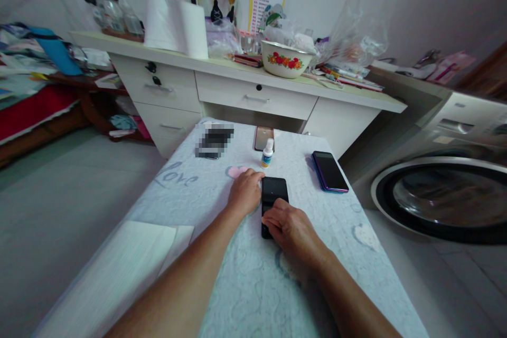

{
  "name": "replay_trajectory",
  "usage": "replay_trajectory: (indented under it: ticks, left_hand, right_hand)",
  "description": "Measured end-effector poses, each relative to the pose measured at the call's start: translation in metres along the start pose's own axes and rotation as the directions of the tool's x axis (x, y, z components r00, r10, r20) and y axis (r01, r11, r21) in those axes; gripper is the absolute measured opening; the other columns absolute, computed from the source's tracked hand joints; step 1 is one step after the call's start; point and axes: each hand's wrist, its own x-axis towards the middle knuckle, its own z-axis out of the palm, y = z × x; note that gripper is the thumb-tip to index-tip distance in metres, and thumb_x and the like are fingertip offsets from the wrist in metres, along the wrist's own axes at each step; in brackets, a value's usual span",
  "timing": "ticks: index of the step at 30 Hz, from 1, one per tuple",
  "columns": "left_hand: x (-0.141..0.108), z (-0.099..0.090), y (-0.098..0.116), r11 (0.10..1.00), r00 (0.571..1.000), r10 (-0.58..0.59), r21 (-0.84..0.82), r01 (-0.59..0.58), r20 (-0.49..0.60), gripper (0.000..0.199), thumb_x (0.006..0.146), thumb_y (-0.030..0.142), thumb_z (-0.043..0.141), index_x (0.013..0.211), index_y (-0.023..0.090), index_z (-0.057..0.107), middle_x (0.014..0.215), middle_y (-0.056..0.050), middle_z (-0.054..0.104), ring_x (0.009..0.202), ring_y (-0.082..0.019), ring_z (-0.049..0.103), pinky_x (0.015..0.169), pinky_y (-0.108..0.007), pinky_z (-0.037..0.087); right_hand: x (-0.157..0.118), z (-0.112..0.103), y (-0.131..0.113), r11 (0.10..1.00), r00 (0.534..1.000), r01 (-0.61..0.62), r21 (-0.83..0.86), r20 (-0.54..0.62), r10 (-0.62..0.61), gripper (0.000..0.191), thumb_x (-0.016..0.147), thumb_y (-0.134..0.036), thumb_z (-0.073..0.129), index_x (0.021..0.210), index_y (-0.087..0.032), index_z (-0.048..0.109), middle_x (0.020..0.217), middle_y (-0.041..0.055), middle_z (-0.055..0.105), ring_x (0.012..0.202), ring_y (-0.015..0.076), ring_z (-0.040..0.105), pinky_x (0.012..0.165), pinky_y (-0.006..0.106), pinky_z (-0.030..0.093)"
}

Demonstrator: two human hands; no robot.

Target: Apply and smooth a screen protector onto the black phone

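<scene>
A black smartphone (274, 188) lies flat on the cloth-covered table, its long side pointing away from me. My left hand (246, 190) is at its upper left edge, fingers closed and pressed against the side. Over the lower half of the screen is my right hand (288, 220), its fingers pinched together close to the glass. Whatever they hold, if anything, is hidden. Just beyond the phone stands a small white spray bottle (267, 154) with a blue and yellow label. Behind the bottle lies a brownish phone or phone case (261, 138).
A second dark phone (330, 171) with a purple edge lies to the right. A blurred-out dark item (216, 140) is at the far left of the table. Folded white sheets (146, 245) lie near left. Beyond are a desk (237, 71) and a washing machine (447, 132).
</scene>
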Motion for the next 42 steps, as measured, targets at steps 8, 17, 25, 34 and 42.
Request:
replay_trajectory:
  ticks: [8,17,25,34,42]
  left_hand:
    - [0.000,0.000,-0.001,1.000,0.999,-0.025,0.003,0.025,0.027,0.043,0.078,0.002,0.041,0.110,0.020,0.063,0.106,-0.006,0.062,0.103,-0.016,0.055,0.095,-0.028,0.042]
    - [0.001,-0.003,-0.001,0.998,0.999,-0.009,0.064,0.006,0.040,0.041,0.081,0.005,0.041,0.112,0.020,0.064,0.106,-0.007,0.063,0.104,-0.018,0.055,0.094,-0.031,0.041]
    - [0.001,-0.001,-0.002,0.995,0.999,-0.018,0.098,0.013,0.047,0.043,0.080,0.005,0.041,0.115,0.022,0.062,0.110,-0.006,0.061,0.107,-0.019,0.052,0.094,-0.032,0.040]
    - [0.000,0.000,-0.002,0.994,0.999,0.005,0.113,-0.011,0.051,0.047,0.079,0.004,0.042,0.118,0.023,0.061,0.111,-0.005,0.060,0.104,-0.020,0.052,0.092,-0.033,0.040]
    - [0.000,-0.004,0.002,0.993,0.997,0.001,0.114,-0.010,0.073,0.046,0.079,0.004,0.042,0.117,0.022,0.060,0.111,-0.006,0.059,0.107,-0.020,0.050,0.095,-0.034,0.038]
  right_hand:
    - [0.013,0.005,0.004,0.991,0.997,-0.062,-0.122,-0.058,0.055,0.022,0.092,-0.022,0.047,0.082,-0.019,0.066,0.083,0.0016,0.054,0.071,0.0107,0.053,0.064,0.022,0.037]
    - [0.030,-0.007,0.004,0.972,0.994,-0.106,-0.209,-0.005,0.107,0.017,0.091,-0.025,0.051,0.085,-0.021,0.066,0.086,0.0016,0.056,0.071,0.0111,0.053,0.063,0.022,0.035]
    - [0.028,-0.004,0.009,0.986,1.000,-0.029,-0.166,0.002,0.030,0.020,0.092,-0.023,0.049,0.081,-0.020,0.066,0.083,0.0014,0.056,0.071,0.0106,0.053,0.064,0.021,0.036]
    - [0.019,0.000,0.008,0.992,0.999,0.039,-0.117,-0.013,-0.041,0.018,0.090,-0.018,0.049,0.082,-0.020,0.065,0.081,0.0013,0.056,0.072,0.0112,0.054,0.063,0.022,0.036]
    - [0.021,-0.007,0.021,0.977,0.988,-0.147,-0.154,-0.058,0.140,0.015,0.089,-0.022,0.052,0.083,-0.020,0.065,0.084,0.0022,0.058,0.072,0.0119,0.055,0.064,0.022,0.036]
